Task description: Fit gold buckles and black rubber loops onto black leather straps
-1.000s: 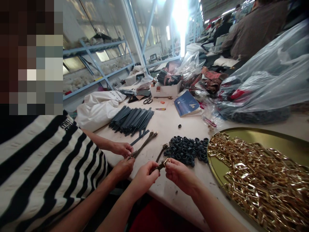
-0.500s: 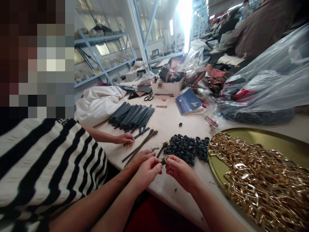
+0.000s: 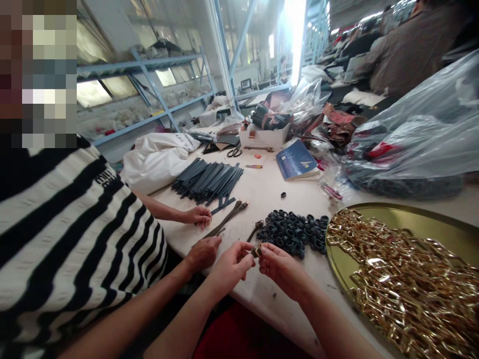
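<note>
The person's left hand (image 3: 236, 263) and right hand (image 3: 280, 265) meet near the table edge, and between their fingertips is a small strap piece with gold-coloured frame (image 3: 256, 251). Both hands are pinched, thumb against fingers, with only this piece in their hold; how the strap goes in the frame is too small to tell. This piece seems to be in the middle of its work. Just beyond the hands lies one strap with a metal end (image 3: 256, 230), which looks already fitted, and to the left, near a co-worker's hand (image 3: 204, 252), are longer fitted straps (image 3: 227, 219). Much seems to be left: ahead and to the right of the hands are many loose black loops (image 3: 294, 232), and farther right the brass-coloured tray (image 3: 422, 224) bears a large heap of gold-coloured frames (image 3: 407, 284)
</note>
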`<state>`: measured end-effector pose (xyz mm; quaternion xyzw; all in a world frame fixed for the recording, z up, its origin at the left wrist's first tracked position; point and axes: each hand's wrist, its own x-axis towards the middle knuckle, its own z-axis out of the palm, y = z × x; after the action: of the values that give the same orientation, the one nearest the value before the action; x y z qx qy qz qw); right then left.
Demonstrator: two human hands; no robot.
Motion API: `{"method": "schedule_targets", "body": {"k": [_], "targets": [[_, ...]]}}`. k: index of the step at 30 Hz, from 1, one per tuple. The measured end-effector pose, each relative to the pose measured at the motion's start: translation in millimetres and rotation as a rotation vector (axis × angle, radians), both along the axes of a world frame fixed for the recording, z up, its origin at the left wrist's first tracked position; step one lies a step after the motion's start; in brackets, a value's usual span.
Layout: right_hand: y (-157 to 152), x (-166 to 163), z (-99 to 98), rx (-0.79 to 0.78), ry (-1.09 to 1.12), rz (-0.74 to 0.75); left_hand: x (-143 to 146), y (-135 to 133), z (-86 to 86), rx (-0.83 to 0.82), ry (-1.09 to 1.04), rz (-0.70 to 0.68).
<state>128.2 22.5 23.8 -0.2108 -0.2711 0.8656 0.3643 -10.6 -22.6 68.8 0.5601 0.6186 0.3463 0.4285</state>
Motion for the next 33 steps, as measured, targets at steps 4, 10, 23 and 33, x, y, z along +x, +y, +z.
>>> {"method": "schedule_targets", "body": {"k": [4, 10, 23, 33], "targets": [[-0.8, 0.3, -1.5, 0.001, 0.022, 0.065, 2.3, -2.3, 5.2, -0.019, -0.036, -0.026], [-3.6, 0.9, 0.6, 0.034, 0.014, 0.112, 5.8, -4.5, 11.6, -0.059, -0.097, -0.002], [-3.2, -5.8, 2.3, 0.083, 0.009, -0.074, 5.5, 1.9, 5.6, 0.021, -0.106, 0.026], [-2.0, -2.7, 1.8, 0.078, 0.065, -0.079, 18.5, -2.6, 6.8, 0.052, -0.094, 0.015]]}}
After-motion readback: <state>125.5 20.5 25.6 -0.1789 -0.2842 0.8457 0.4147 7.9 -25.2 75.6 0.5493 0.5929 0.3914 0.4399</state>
